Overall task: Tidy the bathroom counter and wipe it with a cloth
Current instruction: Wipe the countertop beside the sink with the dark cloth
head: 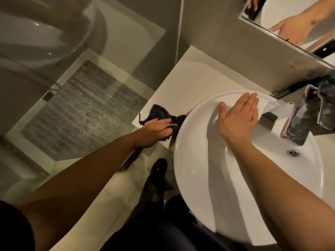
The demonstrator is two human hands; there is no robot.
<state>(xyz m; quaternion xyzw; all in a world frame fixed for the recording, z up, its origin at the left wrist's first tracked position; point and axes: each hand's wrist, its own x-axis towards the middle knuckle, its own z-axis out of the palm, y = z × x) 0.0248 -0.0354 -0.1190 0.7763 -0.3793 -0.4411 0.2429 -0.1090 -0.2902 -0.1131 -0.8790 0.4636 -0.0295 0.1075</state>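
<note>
A dark navy cloth (160,113) lies crumpled on the white counter (190,78), at its front left corner beside the basin. My left hand (156,128) presses flat on the cloth, fingers stretched toward the basin. A round white basin (199,196) sits on the counter. My right hand (237,118) rests flat, fingers together, on the basin's far rim, holding nothing. The part of the cloth under my left palm is hidden.
A chrome faucet (306,116) stands at the basin's right, above the drain (293,153). A mirror (293,20) hangs on the wall behind and reflects a hand. Left of the counter stands a glass shower screen (87,98), with tiled floor (116,200) below.
</note>
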